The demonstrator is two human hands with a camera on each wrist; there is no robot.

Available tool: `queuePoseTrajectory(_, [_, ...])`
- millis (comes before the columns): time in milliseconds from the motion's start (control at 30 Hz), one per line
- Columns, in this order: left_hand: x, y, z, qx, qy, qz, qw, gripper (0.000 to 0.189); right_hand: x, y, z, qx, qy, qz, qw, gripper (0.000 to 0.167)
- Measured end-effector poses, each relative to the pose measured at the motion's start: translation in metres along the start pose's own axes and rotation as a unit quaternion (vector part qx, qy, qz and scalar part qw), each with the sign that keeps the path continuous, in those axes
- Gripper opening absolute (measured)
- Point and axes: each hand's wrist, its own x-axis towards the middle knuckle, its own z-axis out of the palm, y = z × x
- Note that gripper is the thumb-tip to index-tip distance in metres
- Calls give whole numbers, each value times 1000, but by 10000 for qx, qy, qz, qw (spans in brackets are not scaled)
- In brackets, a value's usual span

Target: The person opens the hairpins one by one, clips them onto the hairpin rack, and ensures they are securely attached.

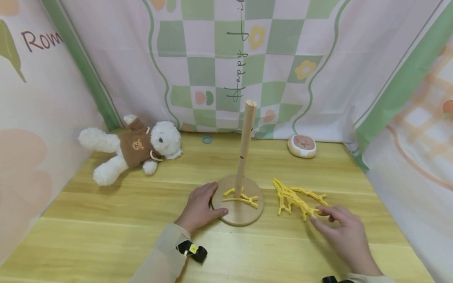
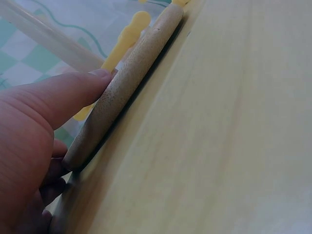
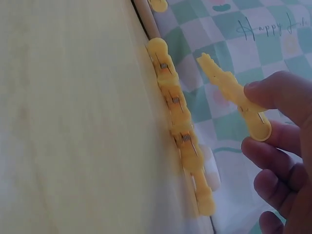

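Observation:
A round wooden base (image 1: 240, 218) carries an upright wooden pole (image 1: 246, 145) with small dark holes along it. My left hand (image 1: 201, 206) grips the base's left rim; in the left wrist view its thumb lies over the top edge and the fingers bend at the side. Yellow plastic branch pieces (image 1: 240, 200) lie on the base around the pole's foot. To the right, a pile of yellow branches (image 1: 291, 194) rests on the table. Above its near end, my right hand (image 1: 343, 236) pinches one yellow branch (image 3: 234, 92) between thumb and fingers, seen raised in the right wrist view.
A white plush toy (image 1: 136, 147) in a brown top lies at the back left. A small blue ring (image 1: 207, 139) and a white and pink rounded device (image 1: 302, 146) sit near the back edge. Patterned cloth (image 1: 240, 70) hangs behind the wooden table (image 1: 116, 236).

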Motion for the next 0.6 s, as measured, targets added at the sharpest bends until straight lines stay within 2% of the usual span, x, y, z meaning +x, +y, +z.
queuePoseTrajectory(267, [0,-2,1,27,64,75,9999,90,5,-10,7,97,-206,-425,9988,31])
queuePoseTrajectory(600, [0,1,-1,4,8,10,10000,90,11,-23,19,44,-304,-936,9951,28])
